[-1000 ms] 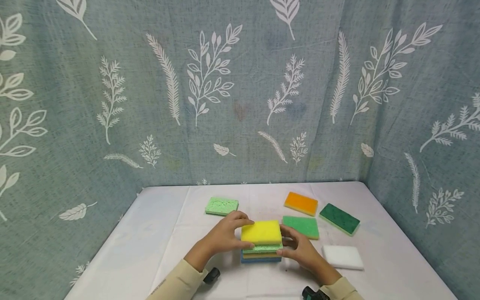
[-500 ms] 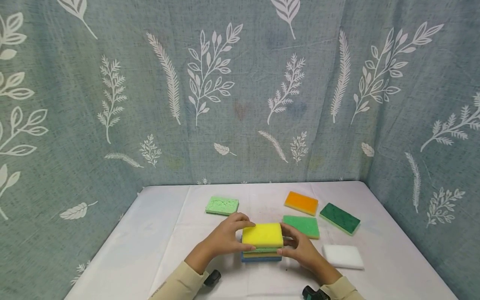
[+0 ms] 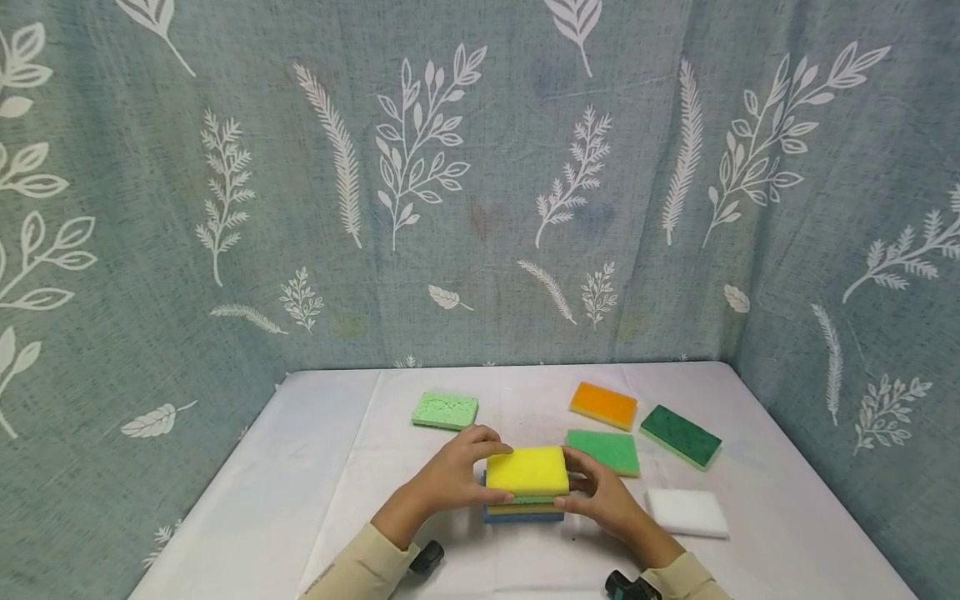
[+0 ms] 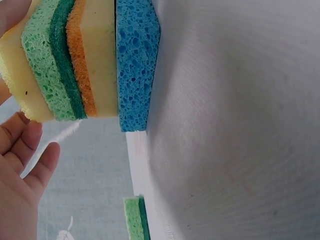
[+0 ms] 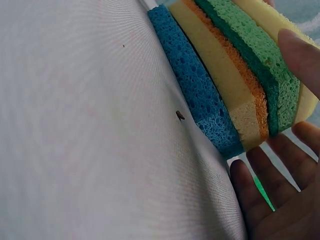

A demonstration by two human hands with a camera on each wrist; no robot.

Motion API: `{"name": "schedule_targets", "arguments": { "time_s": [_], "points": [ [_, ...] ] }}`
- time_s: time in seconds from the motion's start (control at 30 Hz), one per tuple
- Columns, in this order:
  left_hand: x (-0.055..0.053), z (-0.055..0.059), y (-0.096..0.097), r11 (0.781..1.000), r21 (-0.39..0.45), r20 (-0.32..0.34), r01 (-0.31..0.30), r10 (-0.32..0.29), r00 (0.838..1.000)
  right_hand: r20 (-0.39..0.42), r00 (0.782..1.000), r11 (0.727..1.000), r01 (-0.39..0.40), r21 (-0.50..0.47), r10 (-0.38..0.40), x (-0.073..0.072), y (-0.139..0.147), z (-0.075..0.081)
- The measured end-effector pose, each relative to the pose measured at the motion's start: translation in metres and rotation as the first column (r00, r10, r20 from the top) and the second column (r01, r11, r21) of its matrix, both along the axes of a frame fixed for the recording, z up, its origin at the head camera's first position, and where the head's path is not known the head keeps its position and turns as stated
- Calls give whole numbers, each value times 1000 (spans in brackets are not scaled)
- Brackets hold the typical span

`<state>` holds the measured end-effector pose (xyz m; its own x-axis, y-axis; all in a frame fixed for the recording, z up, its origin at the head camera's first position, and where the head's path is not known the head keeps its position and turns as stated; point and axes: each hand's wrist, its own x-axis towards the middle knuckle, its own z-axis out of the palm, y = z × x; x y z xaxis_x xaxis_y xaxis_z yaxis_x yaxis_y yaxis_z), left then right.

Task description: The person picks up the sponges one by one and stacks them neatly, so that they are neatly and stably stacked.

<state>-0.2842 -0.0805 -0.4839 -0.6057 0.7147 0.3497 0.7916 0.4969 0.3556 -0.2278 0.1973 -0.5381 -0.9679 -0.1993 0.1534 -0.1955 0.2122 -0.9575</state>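
A stack of sponges stands on the white-covered table in front of me. At its bottom is a blue sponge (image 4: 137, 65), then a cream sponge with an orange layer (image 5: 220, 55), then a light green sponge with a dark green layer (image 4: 47, 60). On top lies a yellow sponge (image 3: 527, 471). My left hand (image 3: 453, 472) holds the yellow sponge's left end between thumb and fingers. At the right end, my right hand (image 3: 603, 496) grips it, thumb at the near edge and fingers behind; its lower fingers spread beside the stack in the right wrist view.
Behind the stack, a light green sponge (image 3: 445, 411) lies to the left. Toward the right are an orange sponge (image 3: 603, 406), a green sponge (image 3: 603, 452), a dark green sponge (image 3: 681, 437) and a white sponge (image 3: 687, 512). A leaf-patterned curtain (image 3: 480, 183) encloses the table.
The yellow sponge has shifted slightly toward me and to the right, covering more of the light green sponge beneath. Both hands keep their hold; the other sponges stay put.
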Motion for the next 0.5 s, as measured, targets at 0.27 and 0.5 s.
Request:
{"name": "schedule_targets", "arguments": {
  "time_s": [0.27, 0.5],
  "points": [
    [0, -1, -1, 1000, 14, 3, 6, -6, 1000, 22, 1000, 1000, 21, 19, -21, 0, 0, -2],
    [0, -1, -1, 1000, 17, 0, 6, -6, 1000, 11, 1000, 1000, -1, 3, 1, 0, 0, 1]
  ]
}}
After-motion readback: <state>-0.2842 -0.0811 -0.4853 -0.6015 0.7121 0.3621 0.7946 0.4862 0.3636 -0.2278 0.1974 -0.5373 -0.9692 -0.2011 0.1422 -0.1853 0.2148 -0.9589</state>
